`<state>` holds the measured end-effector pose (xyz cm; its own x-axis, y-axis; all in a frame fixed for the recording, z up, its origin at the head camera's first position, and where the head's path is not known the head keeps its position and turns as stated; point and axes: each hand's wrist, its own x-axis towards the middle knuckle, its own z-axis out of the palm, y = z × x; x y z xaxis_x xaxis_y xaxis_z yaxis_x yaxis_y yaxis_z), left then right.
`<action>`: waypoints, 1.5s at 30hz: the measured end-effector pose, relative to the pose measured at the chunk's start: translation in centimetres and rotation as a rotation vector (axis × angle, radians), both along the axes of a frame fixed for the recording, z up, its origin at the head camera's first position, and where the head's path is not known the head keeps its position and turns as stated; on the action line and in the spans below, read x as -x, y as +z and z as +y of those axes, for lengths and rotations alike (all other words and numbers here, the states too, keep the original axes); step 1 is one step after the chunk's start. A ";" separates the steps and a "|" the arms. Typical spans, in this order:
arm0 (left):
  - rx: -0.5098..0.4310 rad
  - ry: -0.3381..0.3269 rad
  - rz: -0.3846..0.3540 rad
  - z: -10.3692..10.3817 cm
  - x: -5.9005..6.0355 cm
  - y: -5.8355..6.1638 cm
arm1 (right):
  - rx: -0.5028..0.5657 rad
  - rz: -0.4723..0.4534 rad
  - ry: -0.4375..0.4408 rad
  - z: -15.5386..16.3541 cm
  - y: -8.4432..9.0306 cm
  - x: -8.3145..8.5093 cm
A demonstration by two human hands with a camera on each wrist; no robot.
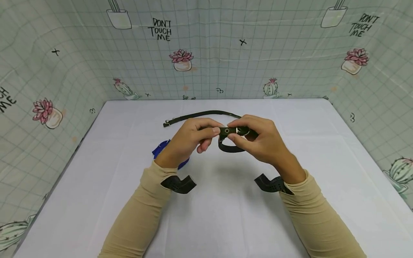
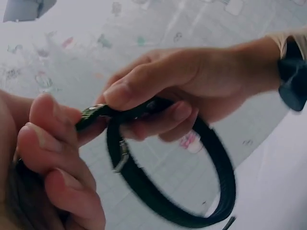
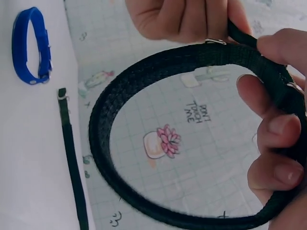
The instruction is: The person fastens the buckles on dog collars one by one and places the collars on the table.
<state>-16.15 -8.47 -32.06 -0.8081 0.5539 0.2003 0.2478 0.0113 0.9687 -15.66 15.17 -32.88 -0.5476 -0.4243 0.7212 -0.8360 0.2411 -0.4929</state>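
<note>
Pinching a black nylon collar point(image 1: 237, 132) at its metal buckle, both hands meet above the middle of the white table point(image 1: 322, 172) — the left hand point(image 1: 188, 139) grips the strap end with thumb and fingers, the right hand point(image 1: 262, 139) clamps the buckle side. Between them the strap's long axis runs left to right, and its loop hangs below toward the person. A second black strap point(image 1: 200, 115) lies flat just beyond — a blue collar point(image 1: 160, 147) sits beside the left wrist.

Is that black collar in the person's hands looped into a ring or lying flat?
Looped: the black collar curves into a ring, pinched by the left hand and right hand.
</note>
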 end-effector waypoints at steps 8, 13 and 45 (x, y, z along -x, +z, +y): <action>0.217 0.000 0.174 -0.4 -0.1 0.7 | -0.053 0.026 -0.032 0.1 0.2 0.1; 0.229 0.054 0.283 -0.3 -0.4 0.8 | -0.052 0.016 -0.031 0.1 0.3 0.0; 0.234 0.089 -0.040 -0.2 -0.6 1.1 | -0.061 0.038 -0.015 -0.7 -0.4 0.1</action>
